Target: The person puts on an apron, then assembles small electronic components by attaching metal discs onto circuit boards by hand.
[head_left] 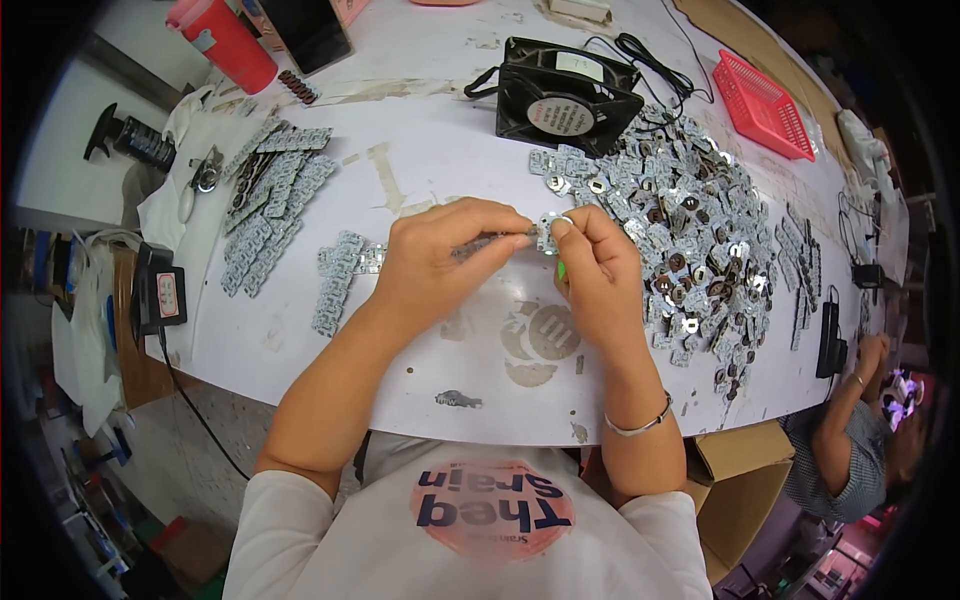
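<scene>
Over the middle of the white table, my two hands meet at the fingertips. My left hand (pixel 440 250) is closed on a short row of small metal parts (pixel 483 244), pinched between thumb and fingers. My right hand (pixel 603 262) pinches a small silvery metal part (pixel 546 236) against the end of that row; a bit of something green (pixel 562 270) shows under its thumb. To the right of my right hand spreads a large heap of loose metal parts (pixel 690 230), some with brown round pieces. Beside my left forearm lie joined strips of such parts (pixel 338 285).
A black fan (pixel 565 95) with a cable stands behind the heap. A pink basket (pixel 762 105) is at the far right. Stacked strips (pixel 275 200) lie at left, near a red tumbler (pixel 222 45) and a black spray bottle (pixel 135 138). Another person (pixel 845 450) sits at right.
</scene>
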A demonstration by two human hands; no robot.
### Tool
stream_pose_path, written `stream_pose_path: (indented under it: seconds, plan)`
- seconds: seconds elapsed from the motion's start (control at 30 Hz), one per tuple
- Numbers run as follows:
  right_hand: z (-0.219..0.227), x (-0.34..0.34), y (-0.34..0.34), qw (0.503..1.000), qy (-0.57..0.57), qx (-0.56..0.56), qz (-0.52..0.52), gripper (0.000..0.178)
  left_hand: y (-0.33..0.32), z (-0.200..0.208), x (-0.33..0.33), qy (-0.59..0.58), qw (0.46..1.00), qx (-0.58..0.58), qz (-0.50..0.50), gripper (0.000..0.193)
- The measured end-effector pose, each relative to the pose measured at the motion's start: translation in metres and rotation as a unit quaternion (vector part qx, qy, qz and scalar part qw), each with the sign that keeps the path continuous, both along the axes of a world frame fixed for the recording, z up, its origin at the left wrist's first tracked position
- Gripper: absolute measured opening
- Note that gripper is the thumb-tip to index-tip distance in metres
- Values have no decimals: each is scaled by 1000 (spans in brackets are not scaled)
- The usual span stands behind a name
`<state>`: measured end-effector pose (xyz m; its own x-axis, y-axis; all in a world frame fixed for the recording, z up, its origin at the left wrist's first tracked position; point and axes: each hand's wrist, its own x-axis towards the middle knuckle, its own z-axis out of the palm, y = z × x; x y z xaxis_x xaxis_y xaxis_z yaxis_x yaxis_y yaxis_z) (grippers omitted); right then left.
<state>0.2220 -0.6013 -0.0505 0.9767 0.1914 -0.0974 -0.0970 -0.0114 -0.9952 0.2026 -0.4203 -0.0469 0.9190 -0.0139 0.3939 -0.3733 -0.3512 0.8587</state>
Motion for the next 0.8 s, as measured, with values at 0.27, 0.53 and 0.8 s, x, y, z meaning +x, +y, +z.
stream_pose_path:
  seconds: [0.27, 0.53, 0.8]
  plan:
    - [3, 13, -21, 973, -79, -217, 1, 17, 3, -14, 5, 38, 998, -24, -35, 18]
    - [14, 7, -22, 983, 1, -157, 94, 17, 13, 3, 8, 340, 916, -195, -84, 17]
    - [29, 8, -23, 983, 141, -1, 116, 20, 21, 7, 6, 363, 882, -273, -125, 20]
